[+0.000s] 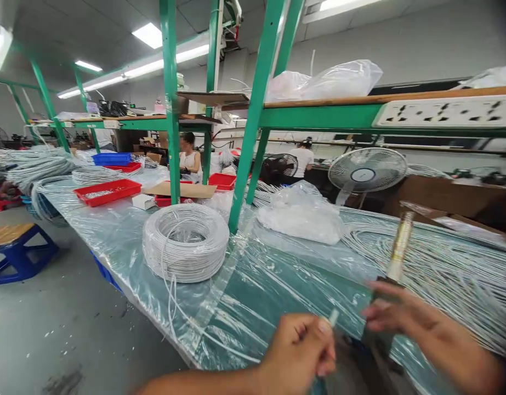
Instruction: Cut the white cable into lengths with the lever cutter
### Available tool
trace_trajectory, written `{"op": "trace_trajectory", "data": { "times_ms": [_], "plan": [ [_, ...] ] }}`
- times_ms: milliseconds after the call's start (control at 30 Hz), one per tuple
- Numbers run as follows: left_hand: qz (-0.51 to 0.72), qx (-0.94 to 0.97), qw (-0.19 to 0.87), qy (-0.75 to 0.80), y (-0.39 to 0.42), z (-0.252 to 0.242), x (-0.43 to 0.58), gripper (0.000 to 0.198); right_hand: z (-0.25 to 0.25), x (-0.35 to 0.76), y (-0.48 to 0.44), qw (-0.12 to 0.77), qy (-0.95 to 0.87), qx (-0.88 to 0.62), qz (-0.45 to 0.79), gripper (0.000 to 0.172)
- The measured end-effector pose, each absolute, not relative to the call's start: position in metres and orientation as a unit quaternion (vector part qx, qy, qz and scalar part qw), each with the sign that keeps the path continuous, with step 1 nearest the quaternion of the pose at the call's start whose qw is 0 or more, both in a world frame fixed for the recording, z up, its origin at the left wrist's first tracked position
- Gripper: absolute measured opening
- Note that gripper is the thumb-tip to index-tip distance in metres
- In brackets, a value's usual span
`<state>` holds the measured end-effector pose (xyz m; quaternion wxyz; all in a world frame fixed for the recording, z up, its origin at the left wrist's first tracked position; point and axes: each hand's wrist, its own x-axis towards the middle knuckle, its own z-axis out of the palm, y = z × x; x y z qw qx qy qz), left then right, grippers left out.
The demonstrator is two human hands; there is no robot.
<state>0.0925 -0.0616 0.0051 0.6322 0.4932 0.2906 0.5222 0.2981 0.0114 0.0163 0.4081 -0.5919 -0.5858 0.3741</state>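
Worktop [273,274]: ran beneath the coil [185,247] under clear plastic sheeting.
Loose wires [450,269]: lay spread in a heap, well to the right of the coil.
Coil: white cable wound in a ring, lying flat.
Machine [378,348]: stood to the right of the coil and nearer the person, dark, with a metal rod upright.
Left hand [300,348]: nearer than the coil and to its right, thumb and forefinger clamped on the white tip [334,316].
Right hand [401,312]: beside the machine, farther right of the coil; too blurred to tell whether its fingers were apart or together.
Strand [232,351]: trailed from the coil toward the left hand.
White tip: poked out past the thumb, right of the coil.
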Motion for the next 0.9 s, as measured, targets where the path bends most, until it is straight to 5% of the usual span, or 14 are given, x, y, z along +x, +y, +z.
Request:
{"op": "trace_trajectory", "data": {
  "times_ms": [67, 267, 400, 633, 900],
  "plan": [
    [0.562, 0.450, 0.640, 0.268, -0.065, 0.020, 0.093, 0.060, -0.007, 0.276, -0.041, 0.311, -0.618, -0.539, 0.481, 0.053],
    [0.533, 0.410, 0.711, 0.206, -0.078, 0.043, 0.113, 0.046, -0.025, 0.199, -0.134, 0.281, -0.601, -0.429, 0.613, 0.051],
    [0.413, 0.617, 0.626, 0.237, -0.076, 0.053, 0.100, 0.038, -0.007, 0.214, -0.136, 0.412, -0.530, -0.393, 0.629, 0.052],
    [0.037, 0.876, 0.319, 0.359, -0.061, 0.024, 0.041, 0.033, 0.021, 0.380, -0.134, 0.758, -0.258, -0.469, 0.374, 0.038],
    [-0.003, 0.874, 0.180, 0.451, -0.019, 0.003, 0.016, 0.037, 0.006, 0.509, -0.190, 0.781, -0.122, -0.570, 0.224, 0.041]
  ]
}}
